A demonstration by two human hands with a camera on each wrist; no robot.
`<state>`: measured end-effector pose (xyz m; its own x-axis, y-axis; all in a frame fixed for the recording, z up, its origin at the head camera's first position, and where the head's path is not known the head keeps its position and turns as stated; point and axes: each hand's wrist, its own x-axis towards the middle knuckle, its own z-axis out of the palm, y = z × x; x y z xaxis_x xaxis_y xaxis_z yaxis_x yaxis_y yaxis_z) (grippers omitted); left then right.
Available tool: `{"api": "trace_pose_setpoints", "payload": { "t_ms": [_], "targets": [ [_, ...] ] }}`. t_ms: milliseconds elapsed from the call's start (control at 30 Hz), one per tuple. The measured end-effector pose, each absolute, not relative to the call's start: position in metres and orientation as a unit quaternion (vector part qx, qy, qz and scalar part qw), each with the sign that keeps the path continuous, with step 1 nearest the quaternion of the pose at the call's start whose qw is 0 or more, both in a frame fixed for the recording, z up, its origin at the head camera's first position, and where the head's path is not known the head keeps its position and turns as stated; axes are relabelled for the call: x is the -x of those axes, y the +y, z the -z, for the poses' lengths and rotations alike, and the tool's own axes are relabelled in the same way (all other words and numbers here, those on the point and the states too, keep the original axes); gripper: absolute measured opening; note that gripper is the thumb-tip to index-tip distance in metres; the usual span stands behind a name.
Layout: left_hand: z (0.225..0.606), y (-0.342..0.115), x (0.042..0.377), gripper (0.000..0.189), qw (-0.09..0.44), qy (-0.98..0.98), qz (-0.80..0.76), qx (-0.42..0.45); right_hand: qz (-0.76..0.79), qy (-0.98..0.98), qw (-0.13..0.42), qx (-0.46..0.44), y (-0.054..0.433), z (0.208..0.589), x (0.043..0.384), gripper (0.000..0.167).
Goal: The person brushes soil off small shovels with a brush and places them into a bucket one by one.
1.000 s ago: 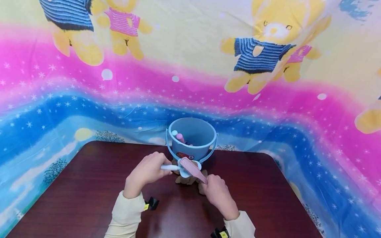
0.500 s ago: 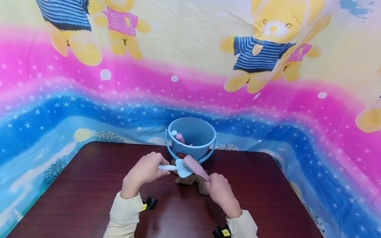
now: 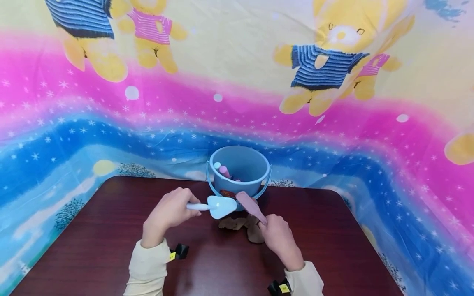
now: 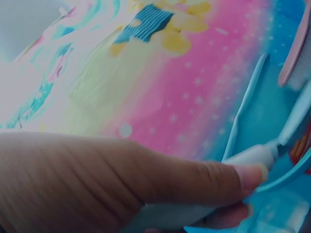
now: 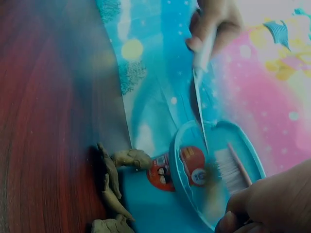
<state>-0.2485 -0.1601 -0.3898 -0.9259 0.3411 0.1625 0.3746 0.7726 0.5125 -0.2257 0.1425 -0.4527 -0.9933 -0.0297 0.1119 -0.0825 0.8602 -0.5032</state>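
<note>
My left hand (image 3: 168, 211) pinches the handle of a light blue toy shovel (image 3: 223, 206) between thumb and fingers, blade pointing right. The blade looks bare on its visible face. A pink brush (image 3: 250, 206) is gripped in my right hand (image 3: 278, 236), its head up beside the shovel tip; the pale bristles (image 5: 231, 170) show in the right wrist view. Both tools hover in front of a blue bucket (image 3: 253, 188). Below them, brown clay-like lumps (image 3: 255, 234) lie on the table. A blurred brownish shape (image 5: 212, 191) appears between shovel and brush in the right wrist view.
Inside the bucket stand a pink-ended stick (image 3: 224, 171) and a pale blue one (image 3: 217, 165). The bucket's handle (image 3: 265, 187) hangs down in front. A printed bear cloth (image 3: 237, 94) surrounds the dark wooden table (image 3: 111, 230) at the back and sides.
The shovel has moved left with my left hand, away from the brush it overlapped. My right hand and the brush have shifted slightly right. More of the lumps is now uncovered.
</note>
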Motion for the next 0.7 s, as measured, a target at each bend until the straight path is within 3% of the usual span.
{"api": "trace_pose_setpoints", "payload": {
  "t_ms": [367, 700],
  "targets": [
    [0.391, -0.164, 0.249, 0.015, 0.024, -0.933, 0.295, 0.202, -0.286, -0.955, 0.066, -0.05, 0.143, 0.454, 0.227, 0.029],
    [0.394, -0.146, 0.254, 0.012, 0.038, -0.932, 0.285, 0.22, -0.309, -0.947, 0.026, -0.079, 0.133, 0.45, 0.224, 0.029]
  ]
}}
